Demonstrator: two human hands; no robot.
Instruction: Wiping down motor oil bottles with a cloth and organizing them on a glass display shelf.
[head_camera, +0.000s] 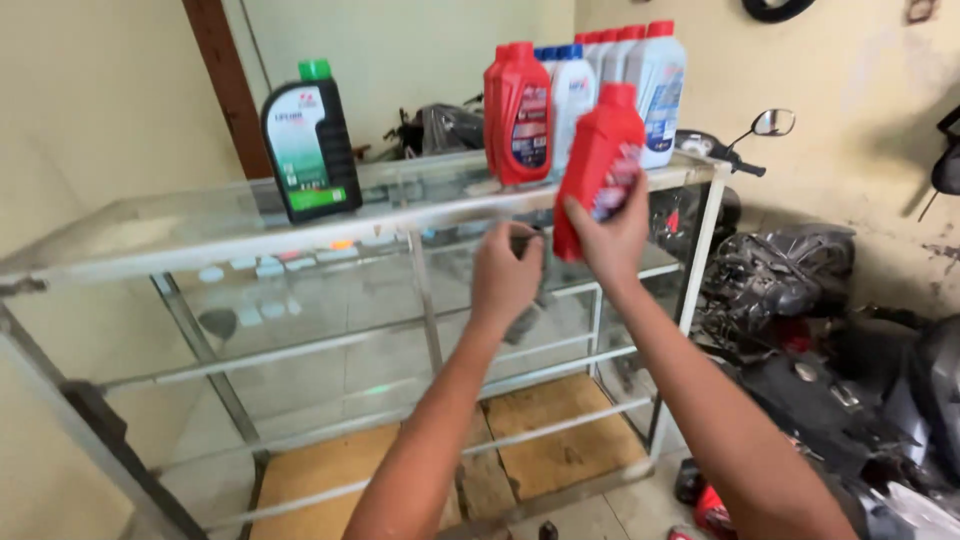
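My right hand (612, 232) grips a red plastic oil bottle (598, 160) by its lower half and holds it tilted above the front edge of a glass display cabinet (200, 235). Beside it, my left hand (505, 275) is raised in front of the cabinet with its fingers curled; whether it holds anything is hidden. Just behind the held bottle, two more red bottles (520, 112) stand on the cabinet top.
A black bottle with a green cap (310, 140) stands on the cabinet top at left. White bottles with red and blue caps (640, 70) line the back right. Motorcycles (790, 290) are parked to the right, one mirror (773, 122) sticking up. Small items lie on inner shelves.
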